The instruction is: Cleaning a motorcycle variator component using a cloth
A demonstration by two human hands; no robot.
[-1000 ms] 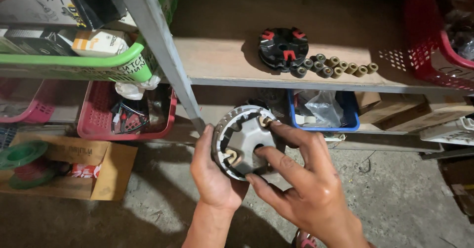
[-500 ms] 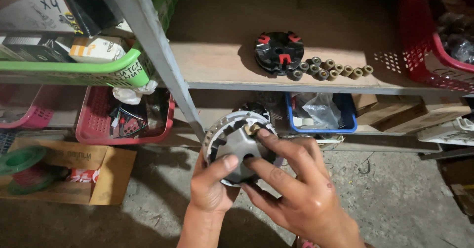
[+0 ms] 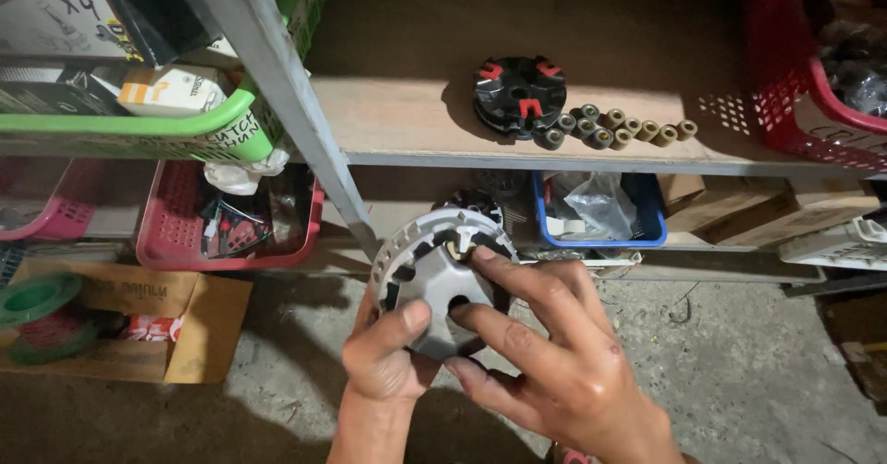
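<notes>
My left hand (image 3: pixel 388 358) holds a round grey metal pulley housing (image 3: pixel 427 274) from below, thumb pressed on its face. My right hand (image 3: pixel 559 358) lies over the housing's right side, with one fingertip on a small tan roller piece (image 3: pixel 459 245) seated near the rim and another by the centre hole. On the wooden shelf (image 3: pixel 416 122) above sit a black round plate with red sliders (image 3: pixel 519 94) and a row of several small cylindrical rollers (image 3: pixel 617 131).
A grey metal shelf post (image 3: pixel 296 122) runs diagonally at left. A green basket (image 3: pixel 185 127) and a pink basket (image 3: pixel 176 242) stand at left, a blue bin (image 3: pixel 647 228) under the shelf, a red basket (image 3: pixel 785 103) at right. A cardboard box (image 3: pixel 199 321) sits on the concrete floor.
The housing has been tilted and lowered slightly in my hands. My right fingers moved from its edge onto its face, pressing the tan roller piece near the rim.
</notes>
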